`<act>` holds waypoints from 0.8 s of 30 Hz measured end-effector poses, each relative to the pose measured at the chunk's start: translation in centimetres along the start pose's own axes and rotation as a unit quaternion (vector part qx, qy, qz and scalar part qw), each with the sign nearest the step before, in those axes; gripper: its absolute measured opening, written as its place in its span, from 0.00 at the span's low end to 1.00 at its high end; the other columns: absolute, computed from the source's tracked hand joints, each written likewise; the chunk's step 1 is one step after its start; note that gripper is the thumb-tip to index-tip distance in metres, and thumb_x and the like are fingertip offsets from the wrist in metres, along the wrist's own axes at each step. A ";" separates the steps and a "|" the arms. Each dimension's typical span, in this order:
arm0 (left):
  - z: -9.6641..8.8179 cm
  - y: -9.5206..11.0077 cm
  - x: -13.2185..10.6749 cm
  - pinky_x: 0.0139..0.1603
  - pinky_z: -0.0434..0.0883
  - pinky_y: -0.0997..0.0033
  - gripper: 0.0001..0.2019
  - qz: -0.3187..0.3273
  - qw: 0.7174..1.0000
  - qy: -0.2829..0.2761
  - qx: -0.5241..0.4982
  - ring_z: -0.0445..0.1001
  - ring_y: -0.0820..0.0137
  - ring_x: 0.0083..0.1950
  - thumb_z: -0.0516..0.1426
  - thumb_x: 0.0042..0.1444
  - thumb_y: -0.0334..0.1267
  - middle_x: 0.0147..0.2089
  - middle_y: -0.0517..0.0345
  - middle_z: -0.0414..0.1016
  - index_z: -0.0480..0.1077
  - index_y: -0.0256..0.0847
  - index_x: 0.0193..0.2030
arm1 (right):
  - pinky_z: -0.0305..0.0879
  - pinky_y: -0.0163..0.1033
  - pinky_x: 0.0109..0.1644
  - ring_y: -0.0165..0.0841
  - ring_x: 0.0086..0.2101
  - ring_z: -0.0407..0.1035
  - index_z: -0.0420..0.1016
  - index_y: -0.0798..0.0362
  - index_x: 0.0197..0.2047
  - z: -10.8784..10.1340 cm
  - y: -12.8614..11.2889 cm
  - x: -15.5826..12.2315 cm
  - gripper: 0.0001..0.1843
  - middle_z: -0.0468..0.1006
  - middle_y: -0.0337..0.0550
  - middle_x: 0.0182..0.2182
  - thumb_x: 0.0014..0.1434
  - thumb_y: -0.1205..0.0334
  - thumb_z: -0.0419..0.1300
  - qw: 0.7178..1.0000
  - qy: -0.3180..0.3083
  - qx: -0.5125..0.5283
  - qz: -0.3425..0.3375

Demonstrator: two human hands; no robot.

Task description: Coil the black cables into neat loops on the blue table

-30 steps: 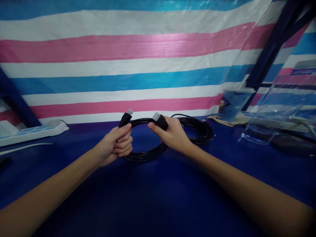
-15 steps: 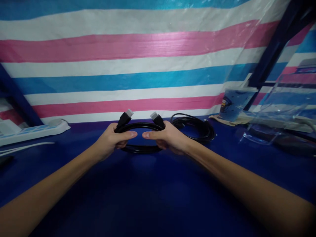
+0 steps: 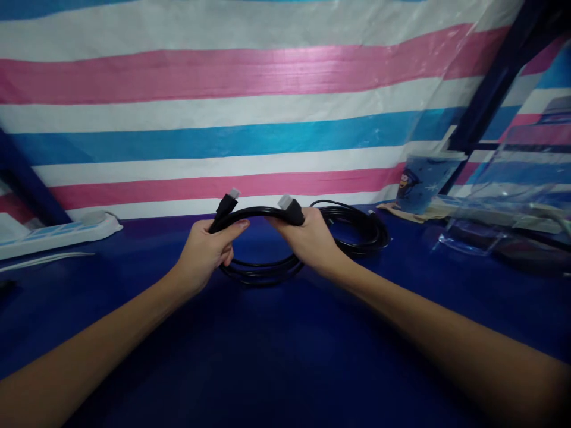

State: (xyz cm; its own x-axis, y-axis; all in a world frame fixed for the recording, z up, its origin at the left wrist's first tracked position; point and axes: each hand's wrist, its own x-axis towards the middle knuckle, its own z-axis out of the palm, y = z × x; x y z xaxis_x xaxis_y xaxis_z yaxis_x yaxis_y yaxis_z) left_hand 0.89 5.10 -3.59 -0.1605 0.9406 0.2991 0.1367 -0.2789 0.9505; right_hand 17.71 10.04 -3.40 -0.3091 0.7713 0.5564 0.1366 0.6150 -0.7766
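Observation:
A coiled black cable (image 3: pixel 263 270) with silver-tipped plugs is held up over the blue table (image 3: pixel 267 356). My left hand (image 3: pixel 206 252) is closed on the coil's left side, just below one plug (image 3: pixel 226 205). My right hand (image 3: pixel 307 241) is closed on the coil's right side, with the other plug (image 3: pixel 291 208) sticking out above its fingers. The lower loops hang down and touch the table between my hands.
A second black cable coil (image 3: pixel 357 232) lies on the table behind my right hand. A white power strip (image 3: pixel 57 233) lies at the left, a blue printed cup (image 3: pixel 422 181) and clear plastic packaging (image 3: pixel 504 202) at the right. A striped tarp hangs behind.
Both hands shifted their hold on the coil, first lowering it towards the table, then lifting its top and tilting it so the loops hang down. The two plugs stay close together.

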 end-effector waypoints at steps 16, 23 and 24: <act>-0.6 3.1 -0.7 0.11 0.53 0.80 0.23 -0.093 0.951 -0.156 -0.251 0.44 0.83 0.09 0.54 0.58 0.44 0.11 0.69 0.44 0.52 0.39 0.16 | 0.66 0.34 0.20 0.20 0.10 0.47 0.55 0.52 0.18 -0.2 -0.8 -0.1 0.27 0.56 0.28 0.09 0.57 0.43 0.57 0.942 -0.169 0.229 0.178; -1.1 1.6 0.5 0.15 0.53 0.78 0.24 -0.024 0.979 -0.089 -0.182 0.45 0.83 0.11 0.57 0.54 0.47 0.11 0.70 0.43 0.50 0.39 0.16 | 0.52 0.30 0.16 0.22 0.12 0.51 0.55 0.52 0.20 -0.9 -1.3 0.0 0.25 0.55 0.28 0.11 0.56 0.45 0.59 0.964 -0.188 0.152 0.106; -1.1 1.4 0.5 0.15 0.53 0.78 0.24 -0.027 0.979 -0.092 -0.178 0.44 0.83 0.11 0.57 0.54 0.48 0.11 0.70 0.43 0.51 0.40 0.16 | 0.51 0.30 0.16 0.21 0.12 0.50 0.55 0.52 0.20 -0.8 -1.3 0.0 0.25 0.56 0.28 0.11 0.56 0.46 0.59 0.964 -0.194 0.147 0.107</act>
State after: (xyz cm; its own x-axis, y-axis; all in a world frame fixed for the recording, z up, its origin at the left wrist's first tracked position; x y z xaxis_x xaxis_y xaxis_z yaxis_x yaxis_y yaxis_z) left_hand -0.04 5.01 -2.06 0.0261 0.9657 0.2582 -0.2228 -0.2462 0.9433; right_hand 18.34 9.39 -2.17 -0.6398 0.7211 0.2658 -0.0192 0.3307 -0.9435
